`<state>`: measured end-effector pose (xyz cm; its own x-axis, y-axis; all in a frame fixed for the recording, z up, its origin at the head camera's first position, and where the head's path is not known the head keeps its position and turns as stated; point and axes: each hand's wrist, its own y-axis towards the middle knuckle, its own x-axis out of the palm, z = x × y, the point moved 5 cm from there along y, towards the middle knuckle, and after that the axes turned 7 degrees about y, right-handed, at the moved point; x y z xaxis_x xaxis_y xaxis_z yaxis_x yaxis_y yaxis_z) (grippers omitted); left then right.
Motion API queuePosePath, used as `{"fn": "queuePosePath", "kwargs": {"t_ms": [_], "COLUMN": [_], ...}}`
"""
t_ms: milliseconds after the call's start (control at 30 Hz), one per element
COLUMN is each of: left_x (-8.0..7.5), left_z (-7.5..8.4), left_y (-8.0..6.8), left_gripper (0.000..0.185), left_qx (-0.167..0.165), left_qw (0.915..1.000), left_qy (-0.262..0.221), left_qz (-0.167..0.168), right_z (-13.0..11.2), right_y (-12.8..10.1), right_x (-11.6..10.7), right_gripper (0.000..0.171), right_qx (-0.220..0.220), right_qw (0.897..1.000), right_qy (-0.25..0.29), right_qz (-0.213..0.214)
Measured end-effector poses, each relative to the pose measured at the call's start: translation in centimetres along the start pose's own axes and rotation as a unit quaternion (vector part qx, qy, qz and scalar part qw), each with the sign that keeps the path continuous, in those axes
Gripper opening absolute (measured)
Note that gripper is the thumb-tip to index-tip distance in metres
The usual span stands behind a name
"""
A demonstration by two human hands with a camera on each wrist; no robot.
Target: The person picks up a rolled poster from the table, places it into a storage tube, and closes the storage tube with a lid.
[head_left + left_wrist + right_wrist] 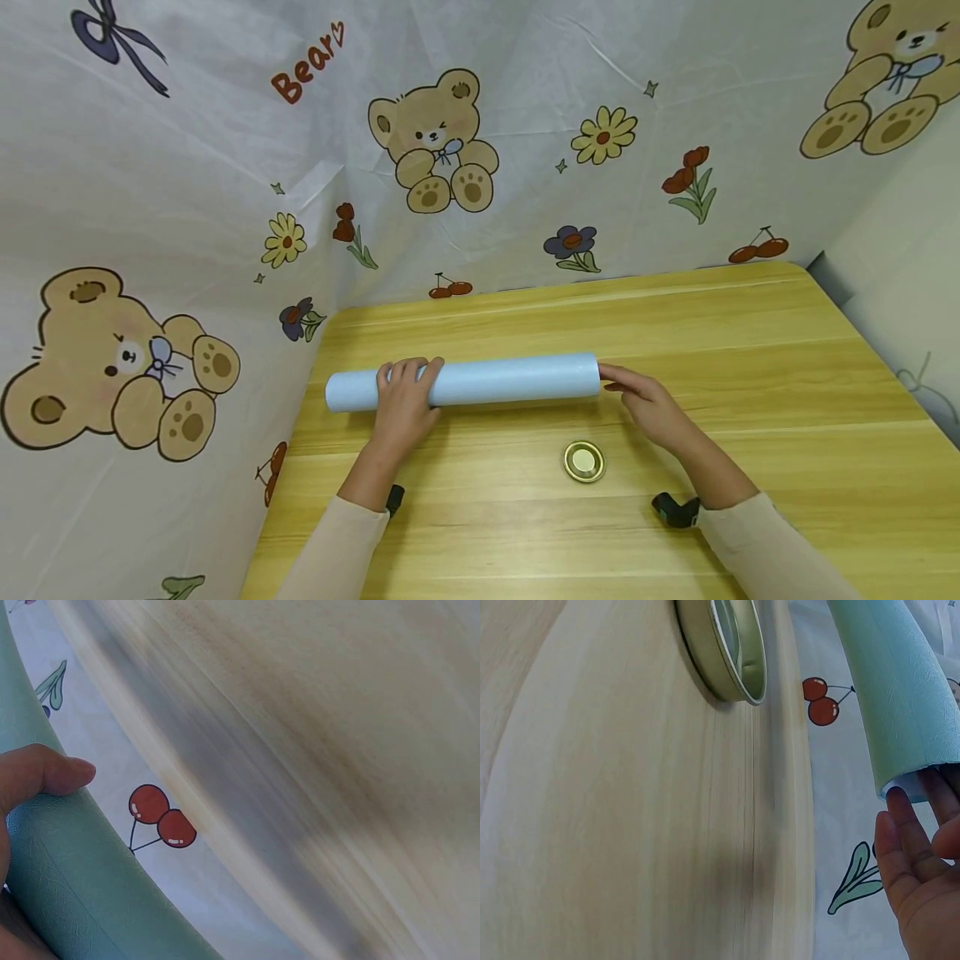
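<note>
Looks like home corner: wood-grain table (pixel 750 375), pale hanging (pixel 517 100) (bears (pixel 433 154), flowers (pixel 603 137), cherries (pixel 441 292)).

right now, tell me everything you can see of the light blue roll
The light blue roll is a long, straight cylinder, greener in the wrist views, with a finely wrinkled surface that looks like paper or vinyl. Its right end is open and paler inside. It is held crosswise, nearly level, raised above the wood-grain table. The left grip wraps it left of its middle; the right grip has fingers at the open end, at least one inside.
</note>
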<state>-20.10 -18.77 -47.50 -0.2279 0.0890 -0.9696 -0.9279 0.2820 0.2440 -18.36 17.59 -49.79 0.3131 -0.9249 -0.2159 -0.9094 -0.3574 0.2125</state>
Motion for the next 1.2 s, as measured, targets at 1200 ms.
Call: {"fn": "queuePosePath", "kwargs": {"t_ms": [1200], "left_x": [0.6], "left_z": [-1.4], "left_y": [-0.5], "left_gripper": [0.083], "left_qx": [-0.017], "left_qw": [0.9998], "left_qy": [-0.004], "left_qz": [0.003], "right_z": [0.0], "right_y": [-3.2], "right_x": [2.2], "right_gripper": [0.053], "right_qx": [0.057], "right_qw": [0.970], "right_qy": [-0.213], "right_qz": [-0.100]}}
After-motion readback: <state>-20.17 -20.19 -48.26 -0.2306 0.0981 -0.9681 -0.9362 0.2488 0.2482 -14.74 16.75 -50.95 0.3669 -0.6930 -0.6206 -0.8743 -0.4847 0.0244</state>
